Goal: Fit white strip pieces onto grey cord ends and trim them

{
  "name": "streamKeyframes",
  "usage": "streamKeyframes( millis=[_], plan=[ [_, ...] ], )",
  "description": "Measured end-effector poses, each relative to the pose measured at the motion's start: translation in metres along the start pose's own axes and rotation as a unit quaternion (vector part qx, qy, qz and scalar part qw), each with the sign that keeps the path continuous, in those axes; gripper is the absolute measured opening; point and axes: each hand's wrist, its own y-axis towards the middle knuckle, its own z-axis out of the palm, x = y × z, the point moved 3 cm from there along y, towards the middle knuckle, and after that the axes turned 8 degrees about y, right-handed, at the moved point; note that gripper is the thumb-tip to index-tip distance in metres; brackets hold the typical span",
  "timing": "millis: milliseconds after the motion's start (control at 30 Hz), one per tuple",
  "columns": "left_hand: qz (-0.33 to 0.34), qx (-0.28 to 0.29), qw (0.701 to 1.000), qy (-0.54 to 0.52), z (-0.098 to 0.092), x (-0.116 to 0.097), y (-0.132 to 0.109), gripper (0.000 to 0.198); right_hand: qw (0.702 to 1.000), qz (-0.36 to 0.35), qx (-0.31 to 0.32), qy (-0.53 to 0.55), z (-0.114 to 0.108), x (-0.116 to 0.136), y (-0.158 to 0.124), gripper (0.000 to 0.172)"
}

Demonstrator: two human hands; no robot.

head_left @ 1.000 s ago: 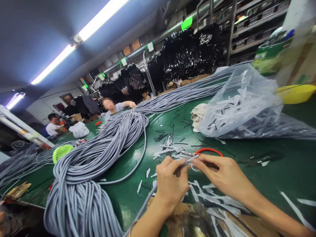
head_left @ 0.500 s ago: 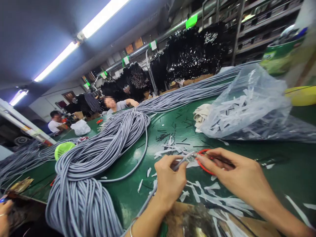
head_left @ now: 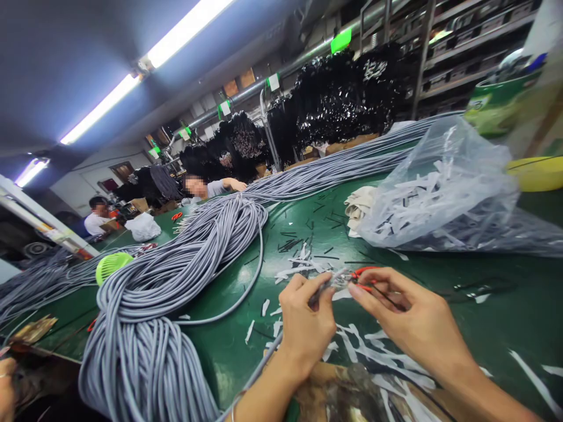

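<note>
Right, my left hand (head_left: 305, 319) is pinched shut on the end of a single grey cable (head_left: 259, 364), thumb and forefinger closed round it just above the green tabletop (head_left: 505, 328). My right hand (head_left: 413, 319) is clasped around the red-handled snips (head_left: 366, 271), their tip right at the cable end, between both hands. White offcuts (head_left: 352, 343) litter the top below. The big grey cable bundle (head_left: 176, 275) lies to the left, and a clear plastic bag (head_left: 444, 187) of scraps sits well behind.
</note>
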Motion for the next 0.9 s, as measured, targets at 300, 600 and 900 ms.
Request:
streamKeyframes(
  millis=[300, 600, 900],
  plan=[
    [-0.015, 0.051, 0.997, -0.064, 0.004, -0.001, -0.005, 0.032, 0.989, 0.092, 0.092, 0.064, 0.016, -0.002, 0.005, 0.035],
    [-0.132, 0.106, 0.978, -0.122, 0.006, 0.001, -0.005, 0.017, 0.977, 0.151, 0.122, 0.094, 0.012, -0.008, 0.002, 0.039],
    [-0.312, 0.169, 0.88, -0.317, 0.016, 0.01, -0.001, 0.034, 0.97, 0.183, 0.131, 0.092, 0.012, -0.009, 0.0, 0.034]
  ],
)
